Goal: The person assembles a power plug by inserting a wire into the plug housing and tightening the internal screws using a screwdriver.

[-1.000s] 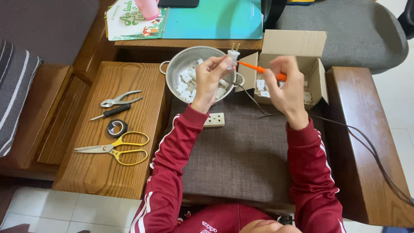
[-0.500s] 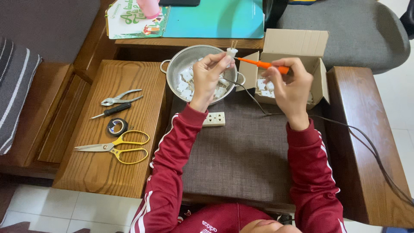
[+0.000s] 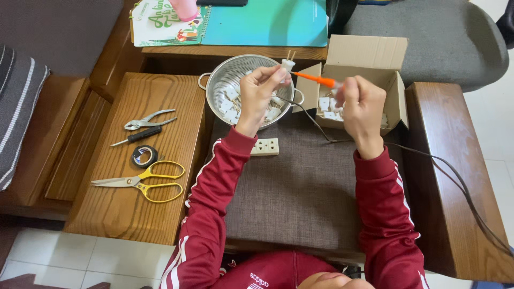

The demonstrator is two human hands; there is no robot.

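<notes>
My left hand (image 3: 262, 91) pinches a small white two-pin plug (image 3: 288, 65), pins pointing up, with a dark cable (image 3: 316, 126) running down from it across the brown cushion. An orange-handled screwdriver (image 3: 316, 80) is gripped in my right hand (image 3: 362, 106), its tip touching the side of the plug. Both hands are raised above a metal colander (image 3: 225, 75) of white plug parts and an open cardboard box (image 3: 364, 69) holding more white parts.
A white socket strip (image 3: 266, 146) lies on the cushion between my arms. On the wooden board at left are pliers (image 3: 147, 120), a dark screwdriver (image 3: 137, 136), a tape roll (image 3: 144, 156) and yellow scissors (image 3: 147, 182). Notebooks (image 3: 241, 21) lie at the back.
Both hands stay raised; the screwdriver has shifted slightly, its handle moving a little lower and left against the plug. The plug stays in place.
</notes>
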